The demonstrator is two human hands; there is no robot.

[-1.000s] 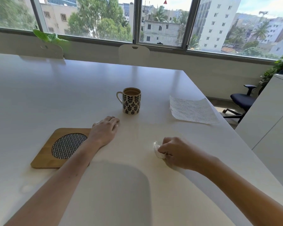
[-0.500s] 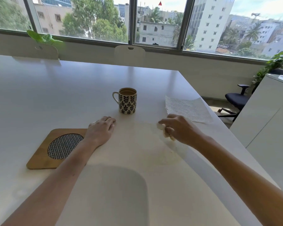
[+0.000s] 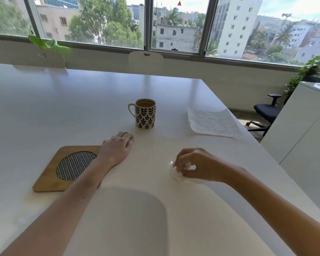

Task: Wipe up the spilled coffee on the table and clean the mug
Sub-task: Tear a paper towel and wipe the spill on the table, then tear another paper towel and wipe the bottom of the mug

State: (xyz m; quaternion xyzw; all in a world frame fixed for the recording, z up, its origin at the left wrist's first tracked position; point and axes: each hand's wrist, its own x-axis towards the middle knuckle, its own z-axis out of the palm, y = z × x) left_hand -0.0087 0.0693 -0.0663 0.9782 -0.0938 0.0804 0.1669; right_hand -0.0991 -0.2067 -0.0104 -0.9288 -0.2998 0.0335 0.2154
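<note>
The mug (image 3: 145,114) stands upright near the middle of the white table (image 3: 63,108), its handle toward 9 o'clock and brown coffee showing inside near the rim. At 3 o'clock from it, well apart and near the table's edge, a paper towel (image 3: 211,122) lies flat and unfolded.

The left hand (image 3: 117,147) rests palm down on the table at about 7 o'clock from the mug, fingers loosely together and stretched forward, holding nothing. Its wrist lies just beside the corner of a wooden trivet (image 3: 67,169) with a woven round centre, which sits at 9 o'clock from the hand.

The right hand (image 3: 196,165) is at about 5 o'clock from the mug, fingers curled and pinched around a small crumpled tissue (image 3: 175,171) that is pressed against the table. A faint wet sheen shows on the surface between the hands and the mug.
</note>
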